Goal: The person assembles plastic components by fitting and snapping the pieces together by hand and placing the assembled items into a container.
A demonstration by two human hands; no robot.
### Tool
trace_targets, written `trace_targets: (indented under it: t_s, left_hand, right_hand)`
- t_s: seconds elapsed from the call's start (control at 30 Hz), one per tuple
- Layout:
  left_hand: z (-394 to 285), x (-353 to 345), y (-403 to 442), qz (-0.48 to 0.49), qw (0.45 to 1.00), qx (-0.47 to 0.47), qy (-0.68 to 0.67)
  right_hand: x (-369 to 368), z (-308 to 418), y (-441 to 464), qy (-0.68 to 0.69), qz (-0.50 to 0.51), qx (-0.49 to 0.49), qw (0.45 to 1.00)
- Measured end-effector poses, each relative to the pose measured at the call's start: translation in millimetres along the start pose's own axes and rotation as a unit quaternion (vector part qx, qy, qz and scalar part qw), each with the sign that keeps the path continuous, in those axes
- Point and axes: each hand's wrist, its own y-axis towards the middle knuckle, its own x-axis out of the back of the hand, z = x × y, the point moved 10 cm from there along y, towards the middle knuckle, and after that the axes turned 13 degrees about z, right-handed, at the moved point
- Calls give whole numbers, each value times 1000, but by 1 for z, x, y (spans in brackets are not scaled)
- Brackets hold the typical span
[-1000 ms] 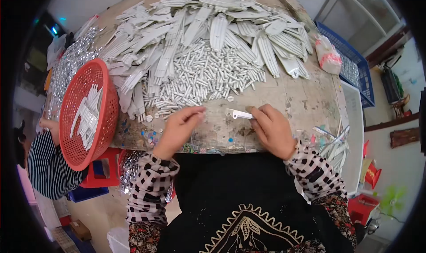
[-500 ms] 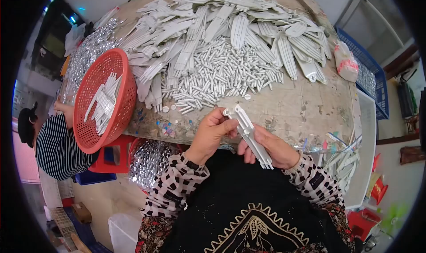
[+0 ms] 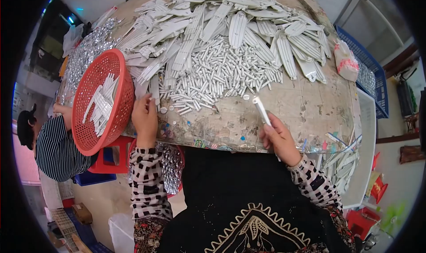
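My right hand [image 3: 278, 137] is closed round a narrow white plastic strip [image 3: 261, 110], which stands tilted with its upper end above the bare tabletop. Over at the left, my left hand [image 3: 145, 122] has its fingers slightly apart at the lower ends of long white plastic strips [image 3: 154, 88]. Whether the fingertips press on one of these is hard to see. Beyond the hands lies a heap of short white tubes [image 3: 222, 71]. Behind it rises a large pile of flat white plastic pieces [image 3: 238, 30].
A red perforated basket [image 3: 127, 91] holding white pieces is left of my left hand. Silvery pieces [image 3: 91, 47] cover the table's far left. A blue crate [image 3: 377, 82] and a white bin [image 3: 367, 151] stand at the right. Another person in a striped shirt [image 3: 62, 146] is at the left.
My left hand has let go of the white strip and moved left to the edge of the pile. My right hand keeps the strip, now turned more upright and seen edge-on.
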Motion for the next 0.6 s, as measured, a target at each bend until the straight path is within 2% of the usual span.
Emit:
trace_targets:
  t_s: [0.03,0.07,0.13,0.17,0.23,0.4,0.47,0.6]
  left_hand:
    - [-2,2,5,-6,999,1,54]
    - [2,-1,12,-5,999,-3,51]
    - [-6,-7,22,-54,975,-77,203]
    - [-2,-9,29,-55,975,-80,199]
    - [24,-23,47,12,985,-13,172]
    - [40,-32,58,1,984,15,180]
    - [43,-31,56,-5,974,48,222]
    - [39,-28,57,-11,977,22,210]
  right_hand:
    - [-1,1,0,-2,-4,1,1000]
    - [-5,2,0,-34,2,-7,999]
    - [-9,2,-1,-69,4,-14,998]
    - [-11,4,0,-98,10,4,995]
    - [-14,10,0,-116,22,23,993]
    - [-12,11,-2,-114,16,26,993]
    - [-12,9,-2,-114,19,31,993]
    - [-13,7,-2,-84,27,36,995]
